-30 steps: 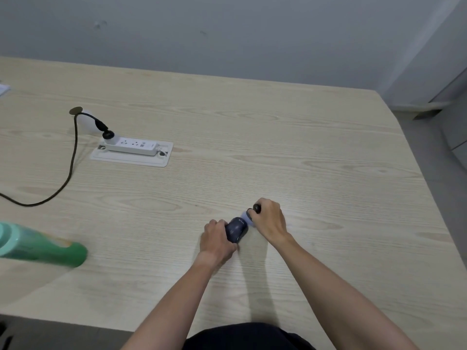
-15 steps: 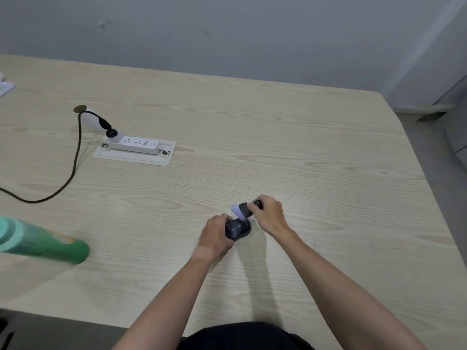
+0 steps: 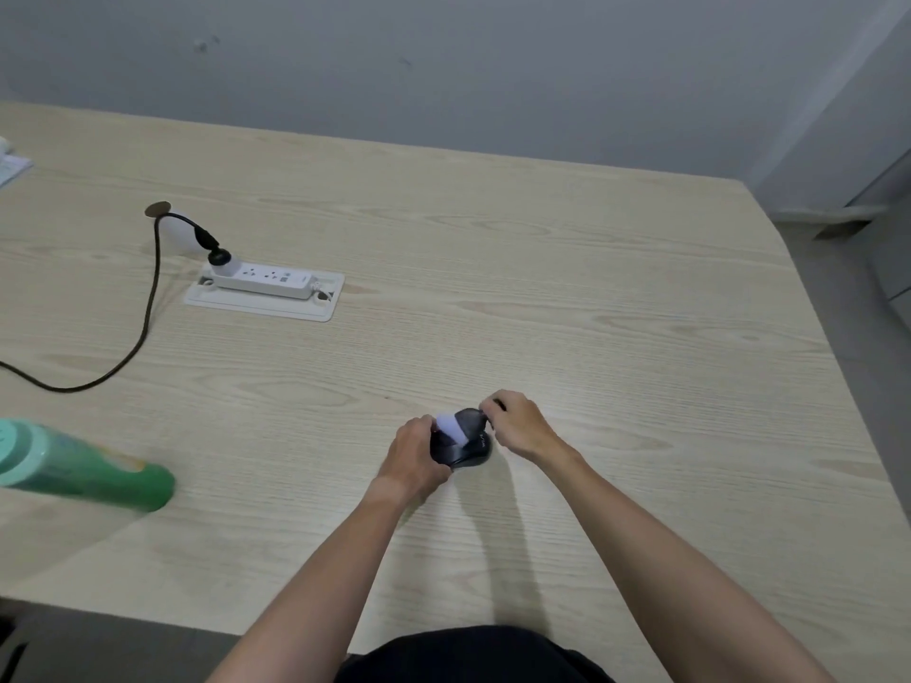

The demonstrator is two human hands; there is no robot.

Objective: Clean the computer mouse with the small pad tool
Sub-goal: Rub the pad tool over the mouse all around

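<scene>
The computer mouse [image 3: 463,443] lies on the wooden table [image 3: 591,298], well to the right of the white power strip [image 3: 266,281] and nearer the person than it. The left hand [image 3: 414,453] is closed around the mouse's left flank, steadying it. The right hand [image 3: 517,426] is closed on the dark handle of the small pad tool [image 3: 451,425], whose pale pad now rests on the top of the mouse, at the end nearest the left hand.

Change noted: one second ago the pad sat at the mouse's right edge against the right hand; half a second ago it stood raised above the far end; it now lies across the upper shell. Judgement: a wiping stroke over the top surface is in progress, with the sides likely outstanding. A green bottle [image 3: 84,465] lies left of the mouse, below the power strip, well apart.
</scene>
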